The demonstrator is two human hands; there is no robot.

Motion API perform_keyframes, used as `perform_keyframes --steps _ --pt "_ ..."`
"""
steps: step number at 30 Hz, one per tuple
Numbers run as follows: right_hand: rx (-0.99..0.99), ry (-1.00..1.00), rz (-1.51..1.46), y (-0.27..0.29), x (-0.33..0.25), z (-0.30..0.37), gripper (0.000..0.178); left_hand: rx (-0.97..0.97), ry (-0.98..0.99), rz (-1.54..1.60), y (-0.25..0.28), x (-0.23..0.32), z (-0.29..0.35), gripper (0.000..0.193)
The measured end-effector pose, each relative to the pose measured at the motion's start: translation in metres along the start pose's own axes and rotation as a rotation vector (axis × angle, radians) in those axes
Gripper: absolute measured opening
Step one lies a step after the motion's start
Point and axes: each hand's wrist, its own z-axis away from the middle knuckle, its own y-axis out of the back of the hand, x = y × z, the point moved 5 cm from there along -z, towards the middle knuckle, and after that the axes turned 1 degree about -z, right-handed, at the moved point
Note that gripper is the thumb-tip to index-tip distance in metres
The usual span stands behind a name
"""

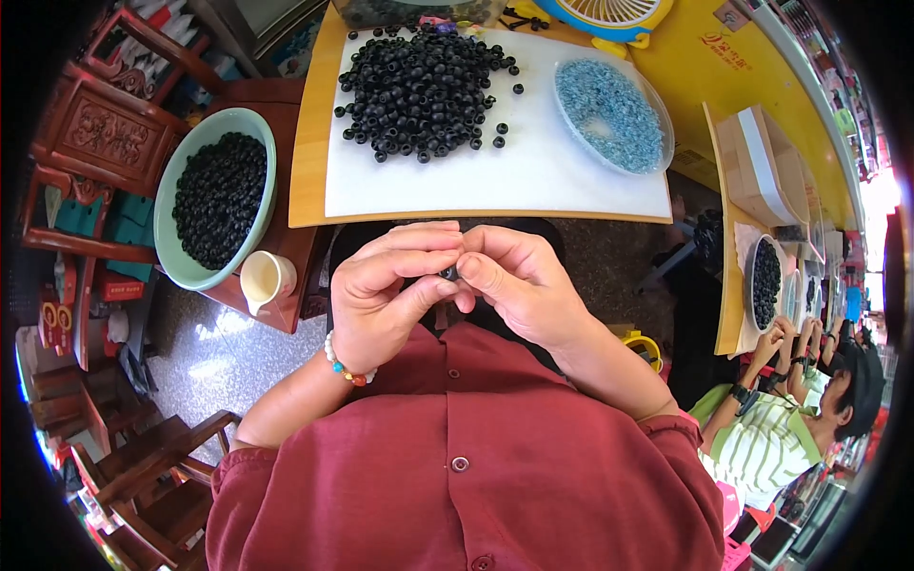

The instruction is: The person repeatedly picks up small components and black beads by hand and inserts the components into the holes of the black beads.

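Note:
In front of my chest, close to the near edge of the table, my two hands meet at the fingertips. A small black bead (448, 273) shows between them. My left hand (392, 278), with a beaded bracelet (347, 362) at its wrist, has its thumb and fingers closed on the bead. My right hand (522, 282) pinches at the same bead with thumb and forefinger, hiding part of it. Beyond my hands a heap of black beads (419, 90) lies on a white board (495, 186). To its right is a clear tray (664, 124) of pale blue glassy pieces (609, 105).
At left a pale green basin (168, 214) of black beads stands on a wooden seat, beside a cream jug (267, 281). A blue and yellow fan (614, 14) sits at the table's far edge. On my right another person (771, 419) works at a neighbouring table (728, 285).

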Motion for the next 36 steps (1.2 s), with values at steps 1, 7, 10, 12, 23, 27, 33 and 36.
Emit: perform_keyframes --steps 1,7,10,12,23,27,33,36 --pt "0.0 0.0 0.0 0.001 0.002 0.0 0.018 0.016 0.007 0.003 0.001 -0.001 0.002 0.025" --pt "-0.011 0.008 -0.191 -0.003 0.013 0.004 0.02 0.038 0.028 -0.006 -0.001 0.003 0.002 0.023" --pt "-0.017 -0.026 -0.341 -0.005 0.015 0.008 0.025 0.033 0.138 0.083 -0.006 0.007 -0.001 0.023" --pt "-0.012 0.0 -0.3 -0.005 0.01 0.011 0.028 0.034 0.236 0.182 -0.007 0.003 -0.002 0.022" --pt "-0.061 0.03 -0.147 -0.003 0.004 0.018 0.026 -0.079 0.038 0.055 -0.007 0.014 -0.008 0.023" --pt "-0.033 0.091 -0.109 -0.008 -0.001 0.018 0.023 -0.122 -0.064 -0.011 -0.008 0.019 -0.011 0.023" --pt "-0.081 0.078 -0.113 -0.007 -0.002 0.014 0.021 -0.12 -0.131 -0.031 -0.008 0.024 -0.013 0.024" --pt "-0.101 0.074 -0.162 -0.008 -0.001 0.009 0.02 -0.114 -0.03 0.024 -0.004 0.019 -0.014 0.023"
